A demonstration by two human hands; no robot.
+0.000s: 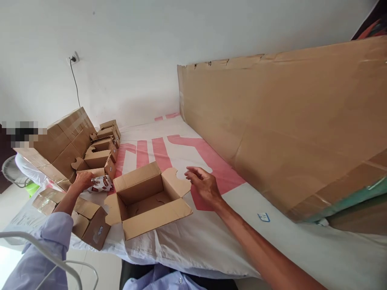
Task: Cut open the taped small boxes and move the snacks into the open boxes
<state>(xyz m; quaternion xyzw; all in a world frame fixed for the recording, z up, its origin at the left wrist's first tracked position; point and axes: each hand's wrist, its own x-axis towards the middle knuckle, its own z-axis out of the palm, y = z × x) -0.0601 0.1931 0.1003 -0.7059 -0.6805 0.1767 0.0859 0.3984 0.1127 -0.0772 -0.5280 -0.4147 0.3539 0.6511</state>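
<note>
Inspection covers a surface (242, 219) draped in white cloth with large red print. One rectangular brown cardboard box (157, 219) sits near the middle of the front edge, its flaps folded outward and no contents visible inside. The person's right hand (204, 185) is raised just beside the box's right flap; its grip is loose, fingers slightly curled, holding nothing. The left hand (81, 181) reaches toward the left edge, fingers at a white plastic packet with brown print (102, 184); whether that grip is closed on the packet cannot be told. The packet lies between the box and a row of small open brown cardboard boxes (98, 159), which runs toward the far left corner beside a large brown cardboard carton (68, 139). A closed brown cardboard box (96, 227) occupies the near left corner. A tall brown cardboard panel (281, 121) stands along the right side
</note>
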